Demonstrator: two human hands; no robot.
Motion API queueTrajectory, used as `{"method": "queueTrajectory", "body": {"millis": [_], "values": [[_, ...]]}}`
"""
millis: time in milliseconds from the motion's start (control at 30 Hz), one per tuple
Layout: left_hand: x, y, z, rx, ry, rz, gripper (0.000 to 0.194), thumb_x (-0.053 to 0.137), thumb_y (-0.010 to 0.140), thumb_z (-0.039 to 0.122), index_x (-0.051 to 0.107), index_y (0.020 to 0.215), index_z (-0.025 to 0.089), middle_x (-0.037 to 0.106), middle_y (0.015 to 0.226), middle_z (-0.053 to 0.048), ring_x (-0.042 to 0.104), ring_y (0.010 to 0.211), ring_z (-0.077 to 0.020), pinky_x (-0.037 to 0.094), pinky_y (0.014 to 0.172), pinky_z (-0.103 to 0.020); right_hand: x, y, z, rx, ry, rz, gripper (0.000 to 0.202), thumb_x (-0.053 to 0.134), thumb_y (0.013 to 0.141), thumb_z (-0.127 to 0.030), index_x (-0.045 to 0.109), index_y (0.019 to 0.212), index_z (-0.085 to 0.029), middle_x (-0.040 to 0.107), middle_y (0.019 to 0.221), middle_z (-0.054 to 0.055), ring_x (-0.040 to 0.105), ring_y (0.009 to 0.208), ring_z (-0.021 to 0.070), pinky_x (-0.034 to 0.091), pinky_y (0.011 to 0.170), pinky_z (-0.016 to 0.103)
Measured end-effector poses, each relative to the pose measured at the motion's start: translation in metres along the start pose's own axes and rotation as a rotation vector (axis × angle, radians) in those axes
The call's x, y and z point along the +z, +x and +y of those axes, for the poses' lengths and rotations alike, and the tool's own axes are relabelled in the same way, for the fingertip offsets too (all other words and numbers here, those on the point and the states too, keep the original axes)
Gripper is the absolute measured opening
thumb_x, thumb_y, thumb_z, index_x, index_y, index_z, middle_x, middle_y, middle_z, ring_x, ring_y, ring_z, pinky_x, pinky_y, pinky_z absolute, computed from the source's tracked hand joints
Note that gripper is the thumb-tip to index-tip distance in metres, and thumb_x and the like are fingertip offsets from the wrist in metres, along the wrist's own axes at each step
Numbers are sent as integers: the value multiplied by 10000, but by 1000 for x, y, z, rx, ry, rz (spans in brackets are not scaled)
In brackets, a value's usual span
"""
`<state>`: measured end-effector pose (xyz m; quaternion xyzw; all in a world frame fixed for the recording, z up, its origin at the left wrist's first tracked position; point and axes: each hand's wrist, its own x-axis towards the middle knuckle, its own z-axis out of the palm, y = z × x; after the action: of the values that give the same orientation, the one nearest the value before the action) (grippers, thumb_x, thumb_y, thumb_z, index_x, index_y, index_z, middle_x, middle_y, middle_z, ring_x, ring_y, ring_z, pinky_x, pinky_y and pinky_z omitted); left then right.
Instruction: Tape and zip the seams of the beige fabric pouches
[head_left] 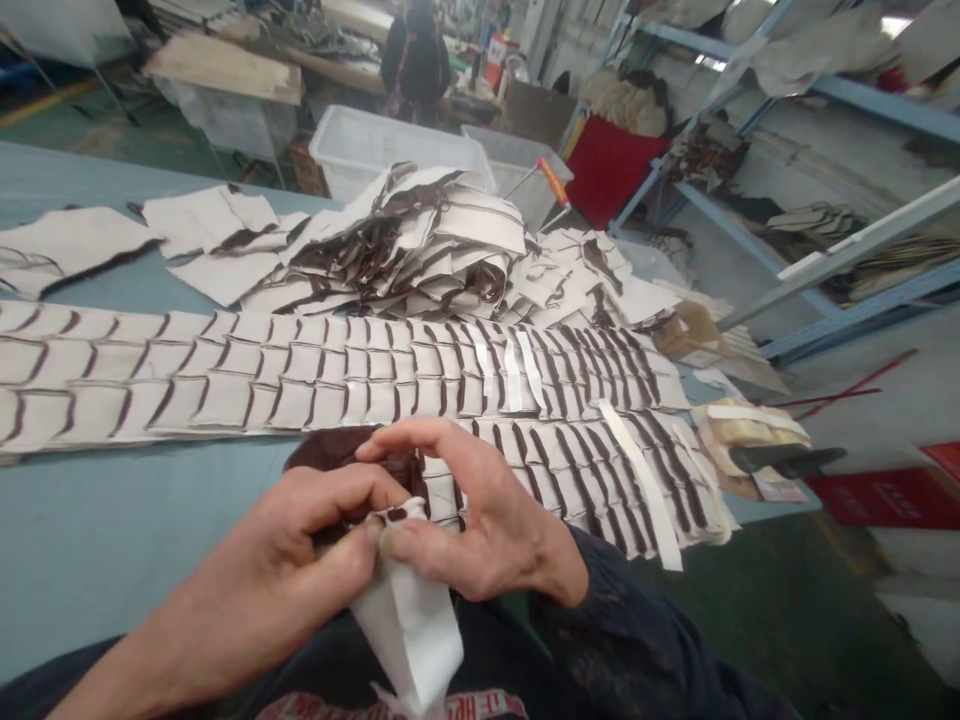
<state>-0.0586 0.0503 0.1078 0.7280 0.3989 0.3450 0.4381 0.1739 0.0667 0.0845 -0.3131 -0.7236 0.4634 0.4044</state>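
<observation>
Close to my body, both hands meet on a folded white fabric piece with a dark brown side [412,630]. My left hand [315,540] pinches its upper edge between thumb and fingers. Beside it, the thumb of my right hand [480,520] presses on the same edge, its index finger arched above. A brown part [322,450] shows behind my left fingers; whether it belongs to the same piece is unclear. Just beyond my hands lie long rows of overlapping white pieces with brown edges [300,370]. Pale strips [637,480] rest across the rows at the right.
A heap of loose white and brown pieces [480,220] covers the table's far side. Behind stand a white plastic bin [397,150] and a person [415,60]. An orange-handled tool [553,182] sticks up by the heap. Blue shelving [735,230] is at the right.
</observation>
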Motion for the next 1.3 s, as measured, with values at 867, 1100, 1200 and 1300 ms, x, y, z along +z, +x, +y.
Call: {"method": "queueTrajectory", "body": {"millis": [867,1100,1200,1300], "values": [[23,-46,-28,65,121,103,196,640,1159,226,813,1111,304,871,865,69,807,663,-156,597,617,-190,3,-6,4,217,105,-266,253,765,980,-384,616,808,-272,575,724,-66,529,668,151,416,622,281],[30,-54,-41,182,245,217,277,579,1182,201,820,1142,330,806,787,50,740,609,-179,566,642,-290,13,-11,-6,386,281,-192,195,797,872,-362,651,783,-268,596,705,-52,499,655,154,443,603,283],[26,-59,-47,228,234,47,320,593,1149,148,752,923,308,666,646,48,621,517,-176,557,632,-323,15,-15,-13,476,417,-157,168,820,834,-361,684,782,-278,651,707,-11,529,637,186,459,566,314],[30,-66,-52,190,248,67,342,585,1152,177,709,863,310,630,631,10,649,593,-228,587,692,-377,16,-16,-15,533,498,-157,180,845,826,-377,703,766,-284,652,660,10,537,593,208,454,527,342]]}}
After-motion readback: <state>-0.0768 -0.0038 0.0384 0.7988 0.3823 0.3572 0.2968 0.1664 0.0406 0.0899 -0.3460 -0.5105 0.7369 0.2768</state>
